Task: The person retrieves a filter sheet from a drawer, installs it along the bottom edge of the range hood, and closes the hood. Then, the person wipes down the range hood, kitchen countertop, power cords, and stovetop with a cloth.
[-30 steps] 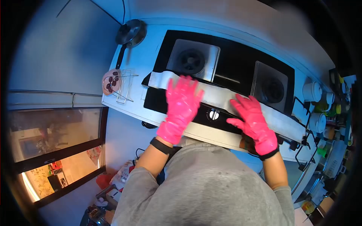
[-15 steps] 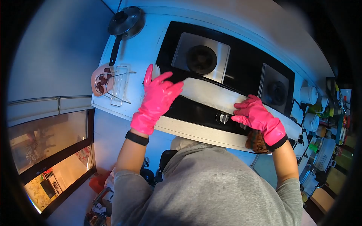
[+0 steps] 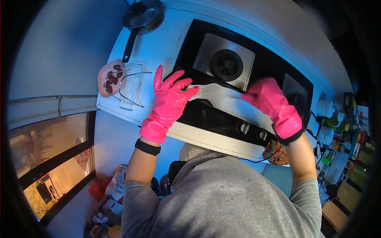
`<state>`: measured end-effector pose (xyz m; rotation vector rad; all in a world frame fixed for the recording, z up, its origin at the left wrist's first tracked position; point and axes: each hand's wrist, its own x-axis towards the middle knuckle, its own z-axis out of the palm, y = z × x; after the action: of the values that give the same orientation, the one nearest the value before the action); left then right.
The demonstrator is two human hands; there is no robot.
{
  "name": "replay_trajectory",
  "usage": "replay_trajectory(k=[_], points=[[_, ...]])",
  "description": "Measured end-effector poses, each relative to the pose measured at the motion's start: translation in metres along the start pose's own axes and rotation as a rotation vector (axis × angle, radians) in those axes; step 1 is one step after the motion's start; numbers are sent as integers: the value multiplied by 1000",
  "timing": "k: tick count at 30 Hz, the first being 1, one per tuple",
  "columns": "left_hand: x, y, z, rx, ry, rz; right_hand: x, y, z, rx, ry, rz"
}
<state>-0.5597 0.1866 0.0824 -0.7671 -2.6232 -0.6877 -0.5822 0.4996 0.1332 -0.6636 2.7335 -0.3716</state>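
A long white sheet, cloth or paper, lies along the front part of the black gas stove, below its burners. My left hand, in a pink rubber glove, is open at the sheet's left end. Its fingers are spread, and the thumb rests on or beside the sheet's edge. My right hand, gloved the same way, is over the sheet's right part near the far edge. Motion blurs its curled fingers, so their grip is unclear. Two silver knobs show on the front panel.
On the counter's left stand a lidded pan, a wire rack and a pink dish of dark red pieces. A brown cloth hangs at the front edge, and white canisters stand at right.
My right hand has moved away from the knobs toward the burners and blurs. The sheet is more rumpled, uncovering more front panel. My left hand stays by the left end, fingers more spread.
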Motion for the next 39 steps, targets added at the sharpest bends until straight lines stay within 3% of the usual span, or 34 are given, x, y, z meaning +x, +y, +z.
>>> replay_trajectory(k=[1,3,6,8,11,13,15,19,22,24,25,27,28,35,39], points=[[1,1,2,-4,-2,4,13,-12,3,93,233,-47],[2,1,4,12,65,58,38,-37,16,-60,555,-192],[-1,-1,8,4,86,97,67,-49,36,57,436,-351],[-1,3,7,-12,94,105,82,-53,47,94,97,-308],[-4,7,0,-4,101,117,94,-50,60,147,264,-208],[-10,9,-4,25,97,124,96,-56,59,44,201,-101],[-19,10,-7,45,77,95,98,-60,69,-132,444,-29],[-27,16,-12,69,29,0,101,-68,69,-170,347,-18],[-28,13,-10,137,77,-130,100,-66,68,-185,408,50],[-29,4,-6,117,93,-139,93,-68,58,-233,587,6],[-29,0,-5,100,108,-147,91,-68,54,-235,585,2],[-25,-4,-7,70,114,-120,87,-67,50,155,359,-396],[-23,-4,-6,78,103,-101,87,-72,55,235,365,-526],[-23,-1,-13,104,79,-48,85,-73,105,38,413,-360],[-29,0,-18,55,20,-45,87,-75,93,-2,262,-310]])
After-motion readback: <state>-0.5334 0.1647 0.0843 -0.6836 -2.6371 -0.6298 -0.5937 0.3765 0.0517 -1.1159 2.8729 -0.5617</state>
